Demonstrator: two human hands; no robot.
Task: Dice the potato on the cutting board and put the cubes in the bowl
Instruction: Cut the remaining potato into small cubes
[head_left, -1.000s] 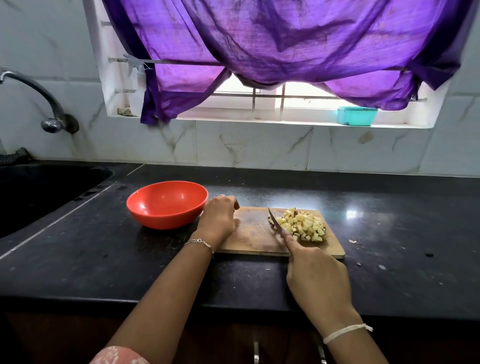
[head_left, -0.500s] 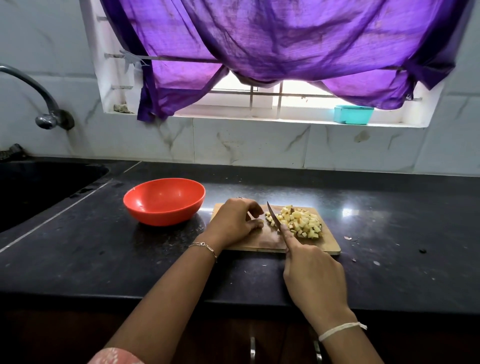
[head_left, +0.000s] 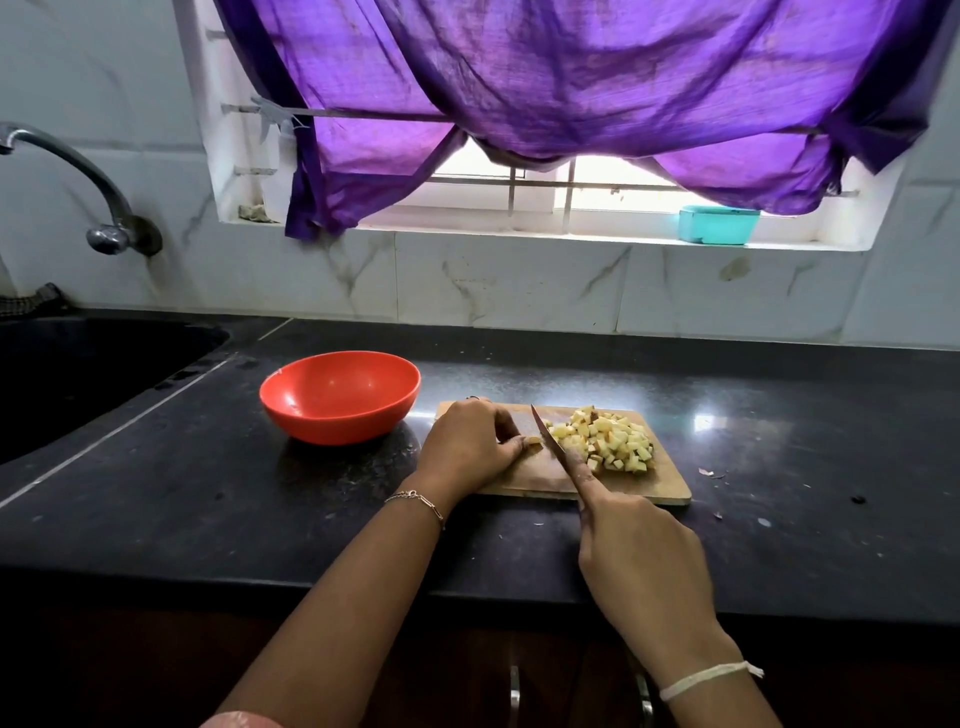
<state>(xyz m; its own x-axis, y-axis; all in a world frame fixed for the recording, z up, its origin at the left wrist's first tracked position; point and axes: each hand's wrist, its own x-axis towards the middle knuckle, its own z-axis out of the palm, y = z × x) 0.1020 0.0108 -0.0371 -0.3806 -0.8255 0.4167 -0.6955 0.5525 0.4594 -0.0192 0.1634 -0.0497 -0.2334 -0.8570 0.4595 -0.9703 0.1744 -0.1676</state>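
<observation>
Centre of frame: wooden cutting board (head_left: 524, 475) on the dark bench (head_left: 208, 493). Diced potato cubes (head_left: 610, 441) piled on the board's right half. Left hand (head_left: 467, 441) on the board's left end, fingers curled, tips pinching a small potato piece (head_left: 533, 441) just left of the blade. Right hand (head_left: 644, 561) wrapped round the knife (head_left: 545, 434) handle, index finger laid along the spine; handle itself hidden by the hand. Blade angled up-left, sitting between the small piece and the pile, touching the pile's left edge. Orange bowl (head_left: 332, 426) just left of the board, no cubes in it. Left wrist and forearm cover the board's near-left corner. Around: black sink (head_left: 78, 374) far left, tap (head_left: 78, 171) upper left, purple curtain (head_left: 571, 78) across the top, teal container (head_left: 718, 224) on the windowsill upper right, a few scraps (head_left: 709, 472) on the bench right of the board.
</observation>
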